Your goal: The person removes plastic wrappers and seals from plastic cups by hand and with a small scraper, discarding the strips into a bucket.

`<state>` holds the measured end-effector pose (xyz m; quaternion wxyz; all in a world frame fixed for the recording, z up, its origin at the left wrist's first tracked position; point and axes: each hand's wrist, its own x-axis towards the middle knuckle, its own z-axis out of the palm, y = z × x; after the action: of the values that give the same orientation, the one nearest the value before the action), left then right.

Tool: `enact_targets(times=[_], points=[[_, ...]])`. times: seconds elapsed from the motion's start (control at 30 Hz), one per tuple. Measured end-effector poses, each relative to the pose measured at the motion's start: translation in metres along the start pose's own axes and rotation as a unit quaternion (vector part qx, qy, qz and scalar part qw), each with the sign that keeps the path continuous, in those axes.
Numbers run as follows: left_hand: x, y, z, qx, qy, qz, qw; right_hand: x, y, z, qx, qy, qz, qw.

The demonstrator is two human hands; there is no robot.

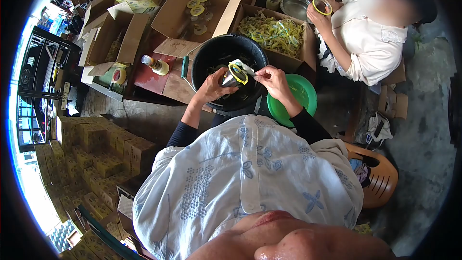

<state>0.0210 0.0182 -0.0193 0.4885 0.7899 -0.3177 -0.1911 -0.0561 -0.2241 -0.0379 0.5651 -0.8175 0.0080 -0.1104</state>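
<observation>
My left hand [214,86] is wrapped around a small dark round container with a yellow rim [239,75], tilted above a large black bucket [198,70]. At the rim, my right hand [273,81] pinches a thin pale tool or strip [249,70] whose kind I cannot make out. Something white and crumpled-looking lies against the rim beside it. Dark contents with some yellowish strands show inside the bucket. A bright green basin [311,98] stands just under my right forearm.
A cardboard box [308,50] full of yellow-green strips stands behind the bucket. Left of it, an open carton [168,17] holds round yellow lids, near a bottle [156,65]. A co-worker [363,33] at right holds a yellow-rimmed piece. Stacked cartons [96,139] fill the lower left.
</observation>
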Motion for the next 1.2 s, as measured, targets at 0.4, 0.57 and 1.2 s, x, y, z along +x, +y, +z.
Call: enact_targets(times=[0.4,0.57,1.2], points=[[-0.005,-0.003,-0.002,-0.169,-0.037,-0.020,0.985,-0.007,-0.031,-0.003,-0.310,0.043,-0.289,0.904],[-0.005,-0.001,0.003,-0.268,-0.044,-0.036,0.962,-0.005,-0.024,0.001,-0.276,0.044,-0.267,0.922],[-0.001,-0.004,0.006,-0.229,-0.024,-0.011,0.973,-0.001,-0.014,0.003,-0.015,0.019,-0.041,0.999]])
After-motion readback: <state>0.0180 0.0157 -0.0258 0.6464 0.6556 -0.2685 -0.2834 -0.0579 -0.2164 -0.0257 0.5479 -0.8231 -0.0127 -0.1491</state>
